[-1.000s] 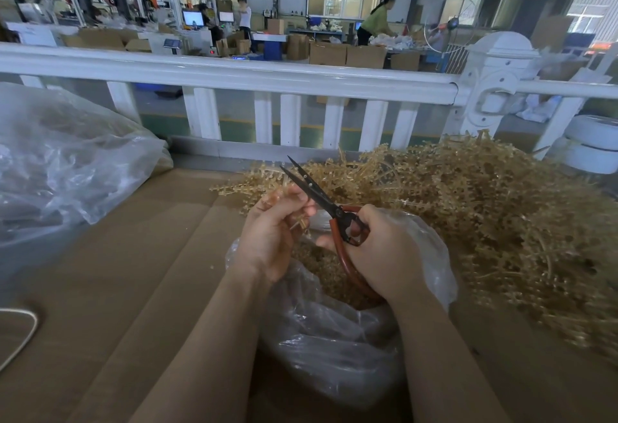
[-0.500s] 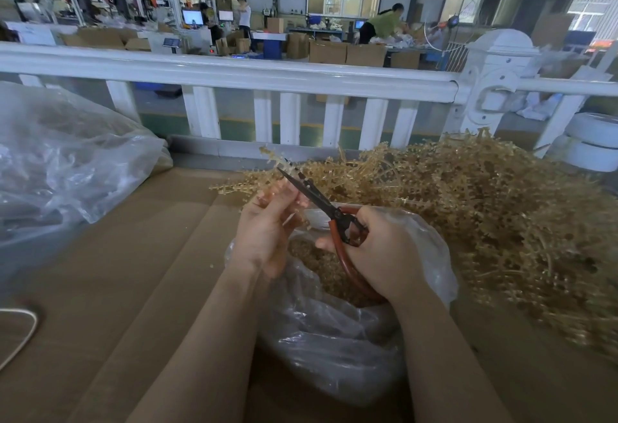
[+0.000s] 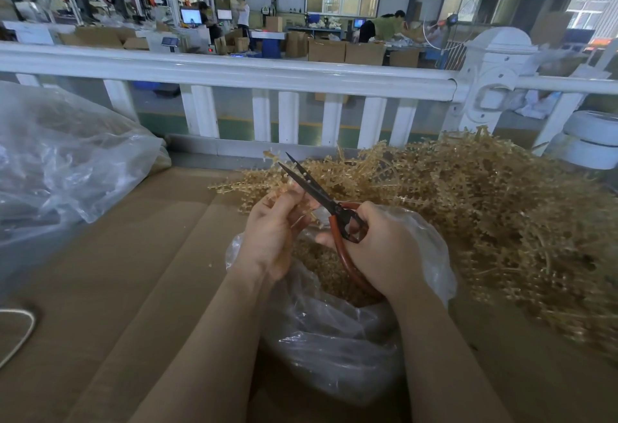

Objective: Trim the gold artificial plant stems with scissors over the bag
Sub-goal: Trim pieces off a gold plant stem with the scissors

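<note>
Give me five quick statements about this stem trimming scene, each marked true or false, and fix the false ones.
1. The right hand grips the scissors. True.
2. The scissors' handles are blue. False: they are reddish-brown, with dark blades.
3. The left hand holds a gold stem near the blades. True.
4. The scissor blades are fully closed. False: they stand slightly apart at the tips.
5. The big pile of gold stems lies to the left of the clear bag. False: the pile lies to the right of the bag, which sits below the hands.
</note>
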A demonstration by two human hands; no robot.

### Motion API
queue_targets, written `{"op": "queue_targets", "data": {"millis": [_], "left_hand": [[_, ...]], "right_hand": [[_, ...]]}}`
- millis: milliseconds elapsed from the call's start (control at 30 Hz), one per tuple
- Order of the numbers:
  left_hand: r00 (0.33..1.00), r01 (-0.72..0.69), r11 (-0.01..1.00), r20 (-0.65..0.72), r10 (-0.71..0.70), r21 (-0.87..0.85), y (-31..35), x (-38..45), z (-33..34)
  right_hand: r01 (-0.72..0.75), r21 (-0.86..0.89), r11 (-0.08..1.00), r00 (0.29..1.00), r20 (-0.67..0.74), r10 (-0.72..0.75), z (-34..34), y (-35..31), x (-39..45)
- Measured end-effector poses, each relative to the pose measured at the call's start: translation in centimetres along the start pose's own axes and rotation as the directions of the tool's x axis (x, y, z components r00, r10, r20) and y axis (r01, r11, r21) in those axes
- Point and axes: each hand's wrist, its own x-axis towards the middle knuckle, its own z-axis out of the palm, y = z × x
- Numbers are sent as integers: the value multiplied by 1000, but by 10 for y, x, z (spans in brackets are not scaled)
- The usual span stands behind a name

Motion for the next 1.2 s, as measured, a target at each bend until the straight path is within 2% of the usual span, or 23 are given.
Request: {"op": "queue_targets", "data": {"millis": [200, 267, 333, 533, 800, 1000, 1200], "left_hand": [[1000, 9, 1000, 0, -9, 1, 0, 0, -1], [1000, 8, 1000, -4, -8, -2, 0, 0, -1], [1000, 4, 1000, -3, -4, -1, 1, 0, -1], [998, -29, 998, 52, 26, 53, 3, -3, -3], [993, -38, 997, 112, 29, 74, 2, -1, -8], [993, -35, 999, 118, 30, 41, 0, 1, -11], [990, -8, 999, 141, 3, 38, -1, 1, -11]], "right_hand": [[70, -42, 997, 995, -75, -73, -4, -5, -2], [38, 13, 999, 999, -22, -38, -5, -8, -2], [82, -22, 996, 994, -67, -83, -3, -6, -2], [-2, 29, 1000, 1000, 10, 2, 5, 2, -1], [71, -19, 997, 995, -62, -72, 2, -11, -4], [9, 22, 1000, 1000, 6, -9, 3, -11, -2], [0, 27, 1000, 1000, 11, -1, 3, -10, -2]]}}
